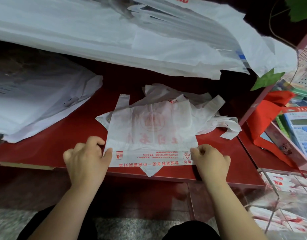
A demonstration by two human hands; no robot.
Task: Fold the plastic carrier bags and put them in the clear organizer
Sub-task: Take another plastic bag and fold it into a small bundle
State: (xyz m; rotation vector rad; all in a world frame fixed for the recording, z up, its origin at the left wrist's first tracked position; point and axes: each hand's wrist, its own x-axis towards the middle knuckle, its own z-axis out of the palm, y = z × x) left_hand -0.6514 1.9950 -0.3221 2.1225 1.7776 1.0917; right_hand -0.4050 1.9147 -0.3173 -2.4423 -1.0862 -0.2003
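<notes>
Head view: a white bag [149, 129] with red print is lying flat on the red counter [62, 135], handles pointing away and its near edge at the counter's front lip, where a small triangular flap is hanging over. The left hand [87, 158] is pinching the bag's near left corner, thumb on top. The right hand [210, 161] is pinching the near right corner the same way. Crumpled bags [201, 104] are lying in a heap just behind and partly under it. A stack of larger bags [36, 101] is sitting at far left, and more white plastic [114, 32] is spreading across the top. The clear organizer [277, 201] is standing low at right, holding folded bags, beside a calculator [300, 134] and a red cloth [267, 115].
</notes>
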